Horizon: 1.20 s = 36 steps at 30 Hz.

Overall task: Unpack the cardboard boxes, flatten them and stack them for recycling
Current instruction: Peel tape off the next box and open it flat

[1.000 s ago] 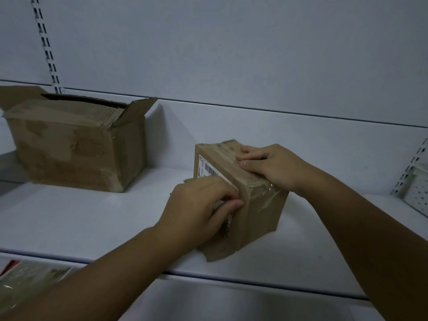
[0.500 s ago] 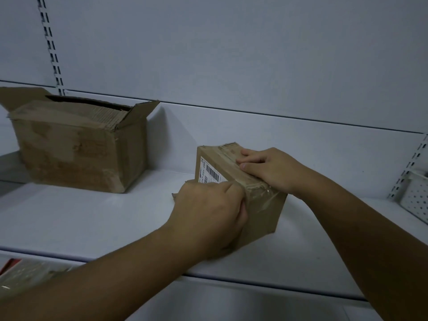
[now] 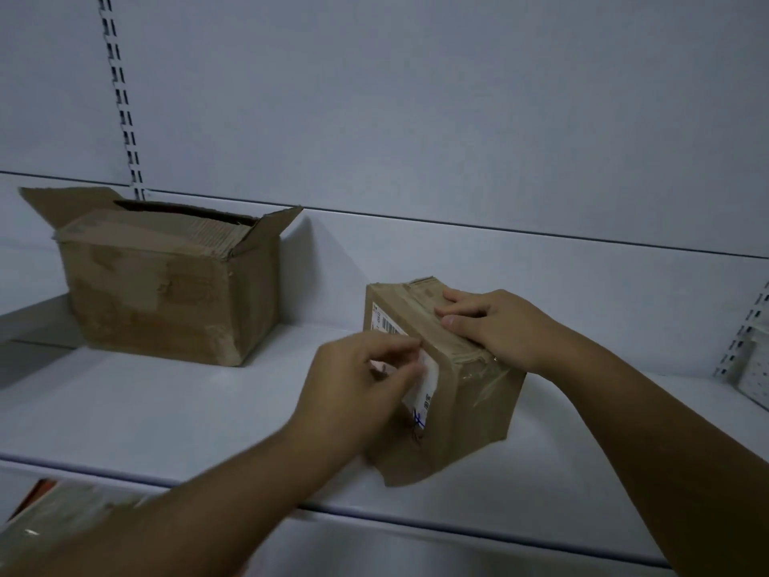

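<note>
Early stage: small box [image 3: 478, 410] taped shut beneath flat-pressed right hand [image 3: 495, 326], its label [image 3: 428, 381] pinched by left hand [image 3: 349, 393]; left of fingers, larger box [image 3: 166, 301] opened, not flattened.

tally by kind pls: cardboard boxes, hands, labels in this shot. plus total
Cardboard boxes: 2 (open box, taped box)
Hands: 2 (left hand, right hand)
Labels: 1 (white label on the taped box)
Total: 5
</note>
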Motion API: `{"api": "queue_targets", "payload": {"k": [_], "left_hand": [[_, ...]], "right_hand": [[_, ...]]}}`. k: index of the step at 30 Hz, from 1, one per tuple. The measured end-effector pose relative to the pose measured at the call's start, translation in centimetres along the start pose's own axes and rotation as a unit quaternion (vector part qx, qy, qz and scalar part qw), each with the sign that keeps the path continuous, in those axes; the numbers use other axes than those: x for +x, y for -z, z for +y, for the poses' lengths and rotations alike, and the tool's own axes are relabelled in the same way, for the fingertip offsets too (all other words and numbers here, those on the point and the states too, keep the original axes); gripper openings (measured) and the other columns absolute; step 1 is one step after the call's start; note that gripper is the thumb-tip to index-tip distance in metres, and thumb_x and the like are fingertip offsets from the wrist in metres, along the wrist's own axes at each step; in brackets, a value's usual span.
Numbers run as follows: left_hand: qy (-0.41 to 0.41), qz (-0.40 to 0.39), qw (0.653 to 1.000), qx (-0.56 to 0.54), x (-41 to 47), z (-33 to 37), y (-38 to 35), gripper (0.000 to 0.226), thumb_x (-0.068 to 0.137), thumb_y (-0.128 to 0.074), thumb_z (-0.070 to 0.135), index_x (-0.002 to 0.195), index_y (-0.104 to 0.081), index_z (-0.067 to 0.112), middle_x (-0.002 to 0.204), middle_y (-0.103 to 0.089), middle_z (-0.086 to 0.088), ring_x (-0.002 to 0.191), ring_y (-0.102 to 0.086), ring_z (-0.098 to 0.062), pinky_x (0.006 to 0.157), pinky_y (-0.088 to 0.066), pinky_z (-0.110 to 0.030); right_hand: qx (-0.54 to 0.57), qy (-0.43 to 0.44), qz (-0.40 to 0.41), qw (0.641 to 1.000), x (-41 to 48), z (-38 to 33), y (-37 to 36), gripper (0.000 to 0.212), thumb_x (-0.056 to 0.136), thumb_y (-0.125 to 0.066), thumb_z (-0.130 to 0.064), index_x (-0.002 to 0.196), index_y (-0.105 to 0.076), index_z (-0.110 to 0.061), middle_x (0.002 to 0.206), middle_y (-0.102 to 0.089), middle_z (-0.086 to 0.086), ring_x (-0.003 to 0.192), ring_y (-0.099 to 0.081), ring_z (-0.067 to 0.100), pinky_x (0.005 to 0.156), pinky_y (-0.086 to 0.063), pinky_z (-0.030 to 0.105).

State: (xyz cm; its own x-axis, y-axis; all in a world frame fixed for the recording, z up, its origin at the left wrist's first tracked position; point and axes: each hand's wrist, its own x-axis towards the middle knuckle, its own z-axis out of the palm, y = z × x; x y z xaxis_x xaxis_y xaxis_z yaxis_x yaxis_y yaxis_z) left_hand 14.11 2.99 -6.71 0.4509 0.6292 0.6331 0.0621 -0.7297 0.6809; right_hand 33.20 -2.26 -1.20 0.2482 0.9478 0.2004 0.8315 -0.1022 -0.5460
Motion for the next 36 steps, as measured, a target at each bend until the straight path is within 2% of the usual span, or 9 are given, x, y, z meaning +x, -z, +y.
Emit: {"api": "queue_targets", "payload": {"k": [8, 13, 20, 23, 25, 29, 31, 33, 36], "left_hand": [[0.055, 0.064, 0.992, -0.094, -2.1, -0.6, -3.0, 0.034, 0.08, -0.07, 0.02, 0.112, -0.063, 0.03, 0.097, -0.062, 0.025, 0.095, -0.055, 0.01, 0.077, -0.039, 0.001], [0.02, 0.086, 0.992, -0.087, -1.8, -0.7, -2.8, 0.023, 0.077, -0.073, 0.019, 0.099, -0.072, 0.025, 0.092, -0.066, 0.022, 0.087, -0.061, 0.002, 0.08, -0.048, -0.009], [0.063, 0.036, 0.989, -0.127, -0.9, 0.1, -2.0, 0.014, 0.078, -0.071, 0.022, 0.078, -0.067, 0.035, 0.08, -0.067, 0.019, 0.08, -0.06, 0.006, 0.068, -0.046, -0.005], [0.093, 0.009, 0.985, -0.142, -1.3, 0.5, -1.6, 0.035, 0.072, -0.073, 0.039, 0.102, -0.056, 0.04, 0.1, -0.059, 0.02, 0.093, -0.055, 0.005, 0.071, -0.048, -0.01], [0.096, -0.017, 0.985, -0.141, -1.0, 0.3, -1.1, 0.055, 0.071, -0.075, 0.039, 0.117, -0.046, 0.043, 0.117, -0.051, 0.021, 0.105, -0.051, 0.003, 0.08, -0.047, -0.014], [0.063, -0.073, 0.952, -0.29, 0.6, -1.5, 1.0, 0.051, 0.07, -0.074, 0.014, 0.116, -0.055, 0.027, 0.116, -0.063, 0.011, 0.104, -0.061, -0.002, 0.08, -0.047, -0.012], [0.088, -0.114, 0.93, -0.339, 1.6, -2.8, 1.9, 0.047, 0.072, -0.073, 0.01, 0.115, -0.058, 0.021, 0.109, -0.068, 0.006, 0.098, -0.063, -0.007, 0.083, -0.049, -0.017], [0.125, -0.109, 0.932, -0.323, 2.6, -3.6, 2.1, 0.041, 0.076, -0.065, 0.007, 0.116, -0.059, 0.017, 0.098, -0.069, 0.001, 0.093, -0.062, -0.011, 0.085, -0.049, -0.021], [0.155, 0.022, 0.961, -0.229, 2.8, -4.1, 1.5, 0.025, 0.081, -0.067, 0.005, 0.101, -0.064, 0.02, 0.092, -0.067, 0.002, 0.089, -0.061, -0.015, 0.074, -0.051, -0.016]], "right_hand": [[-0.01, -0.01, 0.005, 1.0, 0.0, -0.2, -0.1, 0.03, 0.091, -0.053, -0.036, 0.12, -0.061, -0.034, 0.146, -0.037, -0.018, 0.127, -0.041, 0.008, 0.099, -0.026, 0.024], [0.0, -0.012, 0.012, 1.0, 0.0, -0.1, -0.1, 0.029, 0.09, -0.055, -0.036, 0.117, -0.063, -0.034, 0.145, -0.038, -0.02, 0.127, -0.041, 0.006, 0.097, -0.025, 0.022], [-0.043, -0.046, 0.042, 0.997, -0.1, -1.0, -0.4, 0.028, 0.09, -0.052, -0.035, 0.113, -0.067, -0.03, 0.143, -0.044, -0.013, 0.124, -0.047, 0.014, 0.098, -0.032, 0.027], [-0.119, -0.066, 0.049, 0.989, -0.4, -2.5, -0.7, 0.034, 0.092, -0.04, -0.034, 0.085, -0.07, -0.019, 0.109, -0.066, 0.002, 0.097, -0.059, 0.023, 0.077, -0.045, 0.032], [-0.164, -0.055, 0.019, 0.985, -1.0, -3.9, -0.3, 0.038, 0.092, -0.036, -0.036, 0.069, -0.06, -0.017, 0.083, -0.063, 0.001, 0.076, -0.057, 0.018, 0.058, -0.037, 0.03], [-0.306, 0.009, 0.021, 0.952, -2.7, -4.9, 2.8, 0.045, 0.085, -0.042, -0.054, 0.076, -0.071, -0.02, 0.072, -0.068, -0.005, 0.059, -0.058, 0.006, 0.06, -0.047, 0.025], [-0.332, 0.039, 0.022, 0.942, -2.8, -4.6, 4.3, 0.044, 0.081, -0.046, -0.061, 0.082, -0.073, -0.026, 0.074, -0.068, -0.013, 0.065, -0.059, 0.003, 0.063, -0.049, 0.025], [-0.263, 0.073, -0.013, 0.962, -2.5, -3.8, 4.5, 0.042, 0.08, -0.048, -0.064, 0.097, -0.071, -0.034, 0.091, -0.064, -0.018, 0.086, -0.058, 0.004, 0.07, -0.043, 0.021], [-0.217, 0.105, -0.09, 0.966, -1.8, -2.1, 2.5, 0.065, 0.073, -0.043, -0.069, 0.129, -0.05, -0.038, 0.14, -0.044, -0.014, 0.125, -0.039, 0.007, 0.097, -0.029, 0.021]]}}
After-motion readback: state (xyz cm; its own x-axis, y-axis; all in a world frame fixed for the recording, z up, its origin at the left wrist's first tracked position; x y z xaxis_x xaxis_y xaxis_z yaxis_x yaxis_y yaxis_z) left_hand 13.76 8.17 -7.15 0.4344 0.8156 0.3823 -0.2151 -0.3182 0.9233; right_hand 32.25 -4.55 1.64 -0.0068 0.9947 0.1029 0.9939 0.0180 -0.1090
